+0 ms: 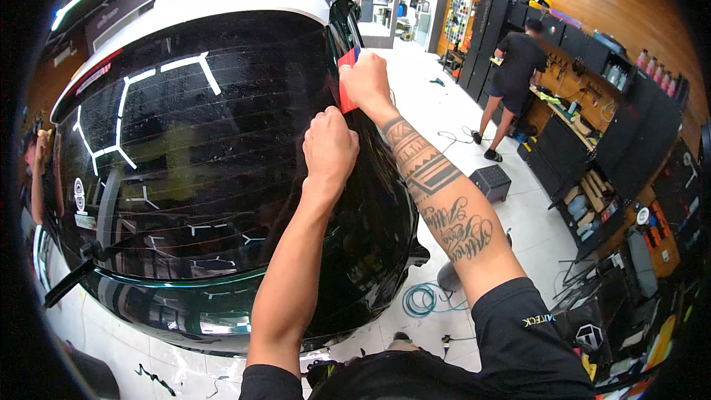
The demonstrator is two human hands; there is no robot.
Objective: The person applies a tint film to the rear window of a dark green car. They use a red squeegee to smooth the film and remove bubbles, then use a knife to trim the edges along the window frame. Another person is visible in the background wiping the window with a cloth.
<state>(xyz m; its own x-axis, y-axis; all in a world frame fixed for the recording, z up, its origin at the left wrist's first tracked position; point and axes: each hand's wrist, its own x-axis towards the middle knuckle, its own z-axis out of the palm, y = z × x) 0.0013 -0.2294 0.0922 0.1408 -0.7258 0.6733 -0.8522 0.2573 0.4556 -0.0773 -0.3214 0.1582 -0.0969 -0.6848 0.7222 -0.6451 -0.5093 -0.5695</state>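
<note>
My right hand (366, 80) is closed around a flat red squeegee (346, 83), its face set against the right edge of the car's rear window. Just below and to the left, my left hand (331, 147) is curled with its fingers pressed together at the same edge; whatever it pinches is hidden. The dark rear window (215, 148) carries small droplets or specks and reflects the ceiling lights. Above my right hand, glossy dark material (343, 26) bends along the car's upper corner.
A rear wiper (72, 281) juts out at the window's lower left. Coiled teal hose (420, 301) lies on the tiled floor (385, 318), with a black step box (490, 183) to the right. Another person (520, 67) stands at a cluttered workbench (570, 115) against the wood wall.
</note>
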